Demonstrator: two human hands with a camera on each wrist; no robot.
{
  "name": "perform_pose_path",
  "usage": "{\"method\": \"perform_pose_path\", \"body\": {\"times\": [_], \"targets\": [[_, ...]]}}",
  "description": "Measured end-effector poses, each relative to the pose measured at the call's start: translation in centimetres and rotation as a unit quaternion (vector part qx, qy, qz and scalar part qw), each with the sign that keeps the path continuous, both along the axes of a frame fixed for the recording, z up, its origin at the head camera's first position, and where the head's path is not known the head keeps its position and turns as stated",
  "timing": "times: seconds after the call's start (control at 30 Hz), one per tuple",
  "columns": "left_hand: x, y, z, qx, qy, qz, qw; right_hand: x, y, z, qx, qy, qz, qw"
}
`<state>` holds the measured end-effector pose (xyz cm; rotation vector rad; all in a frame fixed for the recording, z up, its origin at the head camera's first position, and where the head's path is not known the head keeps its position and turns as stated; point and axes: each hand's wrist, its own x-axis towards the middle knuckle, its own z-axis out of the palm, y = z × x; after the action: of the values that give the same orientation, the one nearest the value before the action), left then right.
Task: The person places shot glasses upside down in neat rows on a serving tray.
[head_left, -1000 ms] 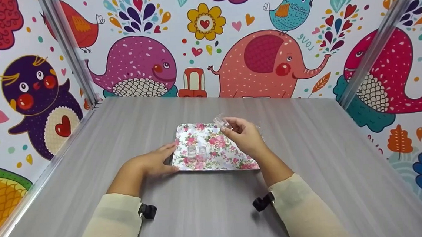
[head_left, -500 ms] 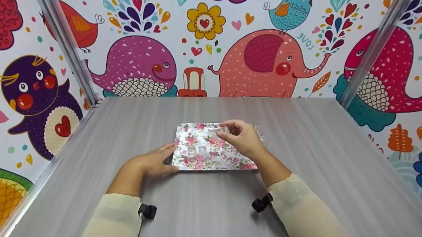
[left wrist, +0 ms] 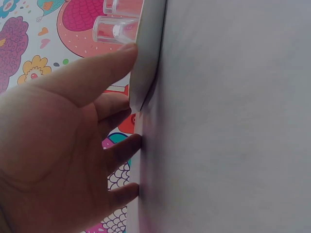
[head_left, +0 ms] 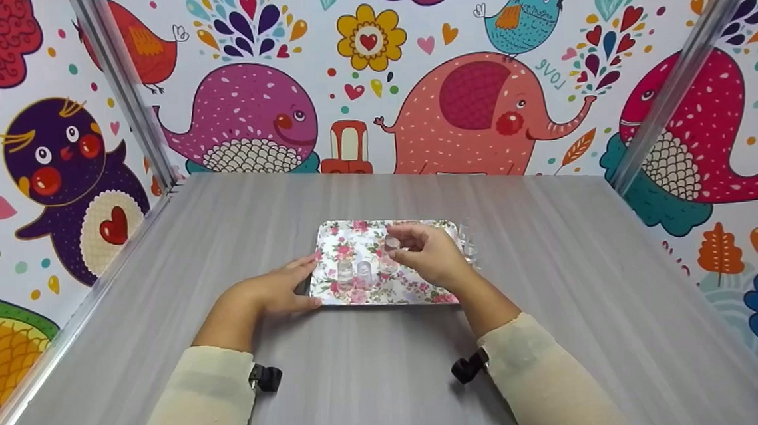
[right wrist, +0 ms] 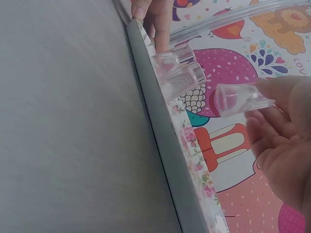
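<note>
On the grey table lies a rectangular floral tray (head_left: 418, 296) with pink roses on white. Two small clear cups (head_left: 345, 273) stand side by side on its left half. Above the tray's middle, my right hand (head_left: 437, 256) pinches another small clear cup (right wrist: 238, 99) between thumb and fingers, apart from the tray surface. My left hand (head_left: 278, 289) rests against the tray's left end. In the left wrist view its thumb (left wrist: 109, 68) touches the rim, and the loosely extended fingers reach the tray's side and the table.
More clear pieces (head_left: 470, 249) stand just right of the tray, partly hidden behind my right hand. Printed cartoon panels (head_left: 472, 119) close off the table's back and sides, with metal posts (head_left: 123, 90) at the corners.
My right hand has brought the clear cup leftward and down, from the tray's far edge to over its middle, turning it. My left hand and the two standing cups stay put.
</note>
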<state>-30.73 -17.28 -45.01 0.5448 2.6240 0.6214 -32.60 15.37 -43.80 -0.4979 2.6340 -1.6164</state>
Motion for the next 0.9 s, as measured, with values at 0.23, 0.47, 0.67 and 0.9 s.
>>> {"method": "perform_pose_path", "body": {"times": [0.23, 0.47, 0.67, 0.9], "targets": [[0.1, 0.1, 0.1, 0.001, 0.002, -0.003, 1.0, -0.2, -0.4, -1.0, 0.038, -0.027, 0.04, 0.9981], [0.1, 0.1, 0.1, -0.01, 0.003, 0.0, 0.9999, -0.2, -0.6, -1.9, 0.079, -0.027, 0.054, 0.995], [0.1, 0.0, 0.2, -0.007, 0.005, -0.002, 1.0, -0.2, -0.7, -2.0, 0.074, -0.029, 0.058, 0.9951], [0.2, 0.2, 0.2, -0.006, -0.004, 0.004, 1.0, 0.0, -0.1, -1.3, 0.049, -0.026, 0.087, 0.9947]]}}
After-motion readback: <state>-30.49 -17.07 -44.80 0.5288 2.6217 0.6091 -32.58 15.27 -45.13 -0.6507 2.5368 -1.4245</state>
